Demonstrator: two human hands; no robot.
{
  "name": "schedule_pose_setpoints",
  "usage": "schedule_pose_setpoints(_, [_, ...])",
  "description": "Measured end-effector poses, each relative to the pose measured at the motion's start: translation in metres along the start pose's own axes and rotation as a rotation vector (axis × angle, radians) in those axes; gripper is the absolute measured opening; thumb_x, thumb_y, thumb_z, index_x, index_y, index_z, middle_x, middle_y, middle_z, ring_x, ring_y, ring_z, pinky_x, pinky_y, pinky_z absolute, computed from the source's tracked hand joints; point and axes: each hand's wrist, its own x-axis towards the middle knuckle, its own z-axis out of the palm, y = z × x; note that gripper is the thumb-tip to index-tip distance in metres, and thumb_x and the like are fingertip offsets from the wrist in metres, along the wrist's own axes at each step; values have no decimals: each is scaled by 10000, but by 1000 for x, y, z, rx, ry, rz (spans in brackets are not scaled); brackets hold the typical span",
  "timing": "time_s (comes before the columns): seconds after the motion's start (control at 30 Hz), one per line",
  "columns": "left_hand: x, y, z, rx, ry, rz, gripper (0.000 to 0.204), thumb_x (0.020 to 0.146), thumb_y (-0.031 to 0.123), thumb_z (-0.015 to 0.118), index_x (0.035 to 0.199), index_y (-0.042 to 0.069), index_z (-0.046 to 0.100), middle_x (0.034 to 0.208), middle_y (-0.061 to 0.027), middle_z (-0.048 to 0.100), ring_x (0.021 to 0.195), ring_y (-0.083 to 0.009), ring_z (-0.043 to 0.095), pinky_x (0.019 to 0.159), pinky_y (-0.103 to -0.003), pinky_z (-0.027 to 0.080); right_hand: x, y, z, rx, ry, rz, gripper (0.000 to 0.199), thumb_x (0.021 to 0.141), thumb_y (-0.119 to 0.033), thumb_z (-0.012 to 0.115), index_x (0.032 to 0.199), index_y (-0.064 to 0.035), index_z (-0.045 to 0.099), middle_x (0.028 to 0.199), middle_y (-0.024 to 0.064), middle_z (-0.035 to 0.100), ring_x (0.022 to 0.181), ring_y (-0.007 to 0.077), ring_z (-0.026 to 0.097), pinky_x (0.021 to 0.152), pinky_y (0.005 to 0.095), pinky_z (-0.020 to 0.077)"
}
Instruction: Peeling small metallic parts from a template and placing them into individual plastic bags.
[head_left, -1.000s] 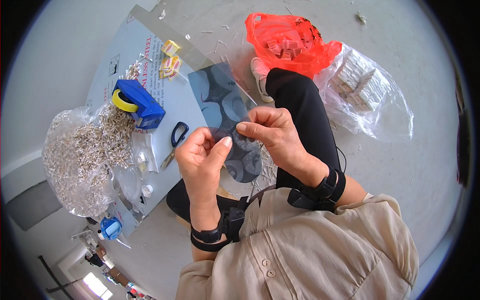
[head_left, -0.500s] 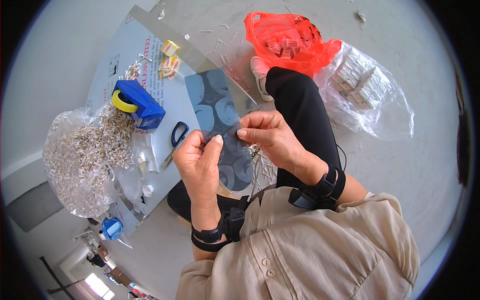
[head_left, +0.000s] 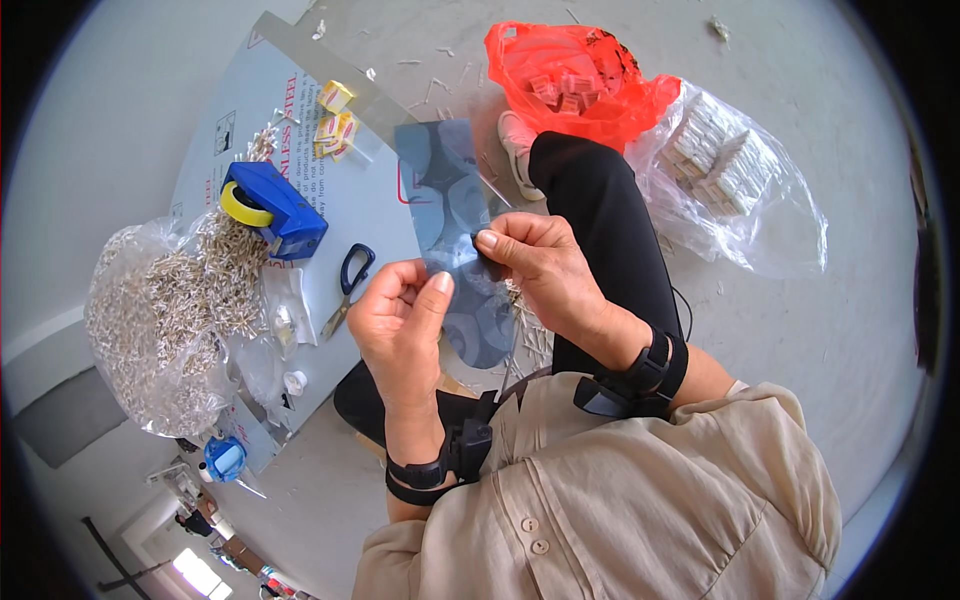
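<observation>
Above the lap: dark plastic sheet (head_left: 455, 230), pinched flat by left hand (head_left: 400, 325) and right hand (head_left: 545, 270) fingertips; scissors (head_left: 347, 285) beside

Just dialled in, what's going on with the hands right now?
A seated person holds a dark translucent plastic sheet between both hands: the right hand pinches its edge, the left hand is beside it. On the board lie scissors and a blue tape dispenser, next to a bag of small metal pieces.
</observation>
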Motion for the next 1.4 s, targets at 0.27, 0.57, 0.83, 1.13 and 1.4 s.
schedule_pose_setpoints(0.27, [0, -7, -2, 31, 13, 40, 90, 831, -6, 640, 765, -31, 583, 681, 58, 514, 597, 2, 391, 534, -152, 311, -3, -3, 1, 164, -18, 104, 132, 909, -97, 577, 861, -7, 661, 748, -11, 598, 656, 52, 482, 622, 211, 421])
schedule_pose_setpoints(0.57, [-3, -7, 0, 86, -5, 34, 100, 839, 16, 642, 767, -32, 592, 670, 60, 511, 590, -1, 389, 533, -150, 305, 2, 4, -4, 117, -84, 30, 234, 877, -82, 625, 659, -57, 544, 661, -27, 543, 615, 44, 458, 569, 207, 366])
schedule_pose_setpoints(0.83, [-3, -6, 5, 42, -24, 28, 39, 824, -16, 641, 813, -46, 619, 684, 57, 525, 593, -3, 404, 525, -157, 303, -1, 0, -1, 109, 31, 100, 95, 762, -34, 699, 729, -43, 611, 684, -19, 581, 640, 55, 504, 585, 226, 386])
schedule_pose_setpoints(1.13, [-6, -7, 5, 154, -29, 115, 88, 869, 29, 611, 823, -45, 597, 656, 53, 491, 581, -13, 371, 502, -175, 289, -3, 0, 2, 168, 27, 37, 103, 723, 49, 662, 814, 6, 643, 760, 19, 645, 672, 75, 568, 678, 235, 452])
schedule_pose_setpoints(1.4, [-8, -9, 7, 293, -62, 224, 83, 889, 30, 587, 836, -33, 584, 632, 40, 453, 569, -35, 354, 491, -198, 288, -7, -2, 6, -24, 128, -14, 81, 702, 6, 685, 752, 16, 621, 706, 1, 613, 624, 47, 520, 596, 214, 421])
